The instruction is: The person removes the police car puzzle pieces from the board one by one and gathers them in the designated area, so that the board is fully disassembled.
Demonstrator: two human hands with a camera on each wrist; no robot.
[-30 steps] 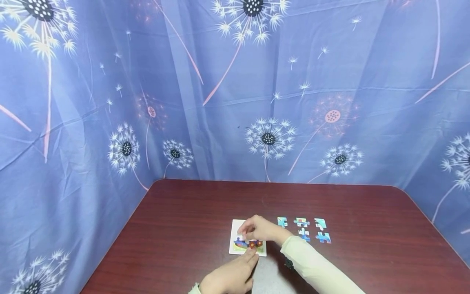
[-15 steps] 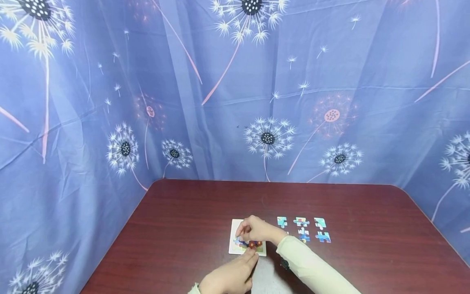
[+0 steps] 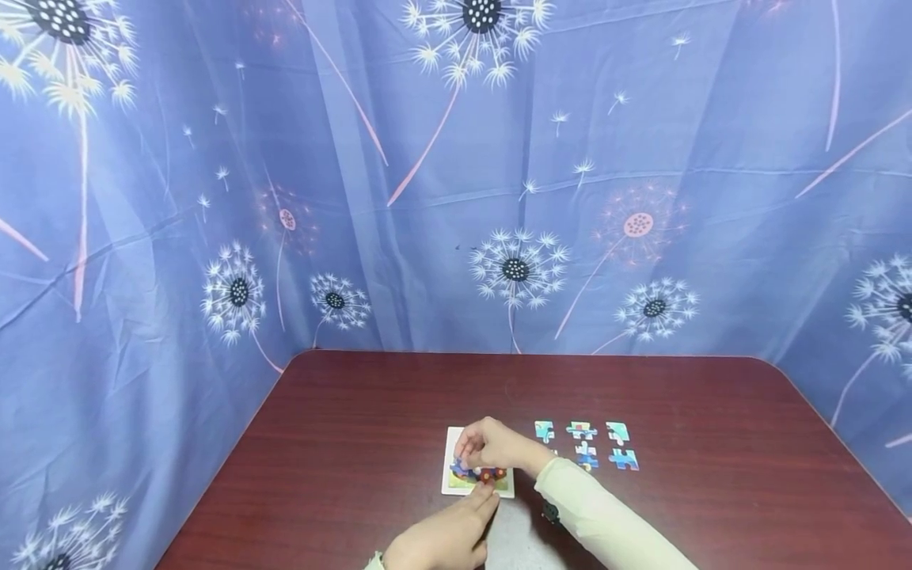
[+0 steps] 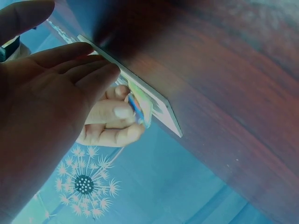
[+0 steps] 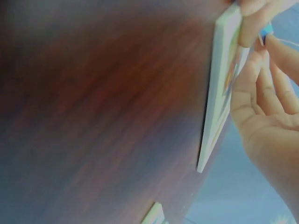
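In the head view a small white-bordered puzzle board (image 3: 452, 441) lies near the front middle of the table. My left hand (image 3: 443, 537) reaches in from the front, its straight fingers resting on the board's near edge. Above the board's left part, my right hand (image 3: 496, 446) pinches a puzzle piece (image 4: 137, 107) between thumb and fingers. Blue, red and yellow-green show on this piece in the left wrist view, where it stands tilted against the board. Only a small blue bit shows in the right wrist view. My right hand covers much of the board's picture.
Several loose puzzle pieces (image 3: 581, 431) lie in two rows right of the board, one partly hidden by the right forearm. The dark red wooden table (image 3: 342, 443) ends at the back against a blue curtain (image 3: 427, 261) with dandelion prints.
The right hand has shifted slightly left over the board, and the pinched piece has changed its tilt near the lower left corner. The left hand stays in place on the near edge.
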